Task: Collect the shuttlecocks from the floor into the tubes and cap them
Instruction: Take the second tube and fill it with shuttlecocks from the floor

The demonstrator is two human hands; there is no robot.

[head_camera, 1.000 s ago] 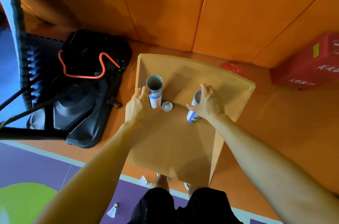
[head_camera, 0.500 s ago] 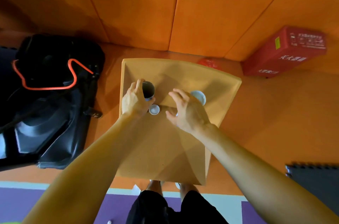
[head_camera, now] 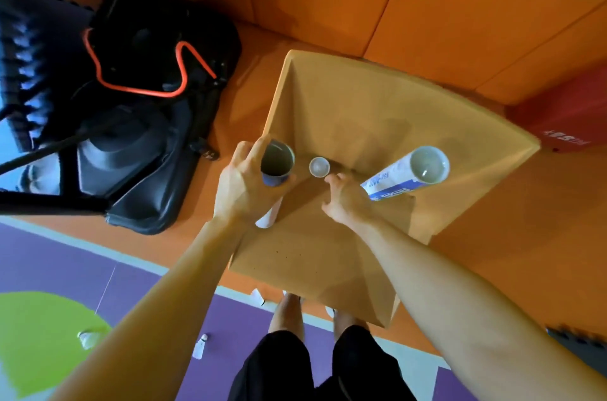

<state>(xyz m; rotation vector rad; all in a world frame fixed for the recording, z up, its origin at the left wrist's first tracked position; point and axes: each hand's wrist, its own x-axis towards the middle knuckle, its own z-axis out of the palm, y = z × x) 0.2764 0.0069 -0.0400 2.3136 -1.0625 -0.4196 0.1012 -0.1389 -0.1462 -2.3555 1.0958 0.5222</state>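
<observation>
Blue-and-white open tube (head_camera: 277, 164), gripped by left hand (head_camera: 241, 185); white cap (head_camera: 319, 167) lay just beyond right hand (head_camera: 348, 202), loosely curled, empty.

The left hand (head_camera: 244, 182) now holds the open tube (head_camera: 277, 164) raised. The right hand (head_camera: 348, 200) has left the capped tube (head_camera: 407, 177) for the loose cap (head_camera: 319, 167) at centre.
</observation>
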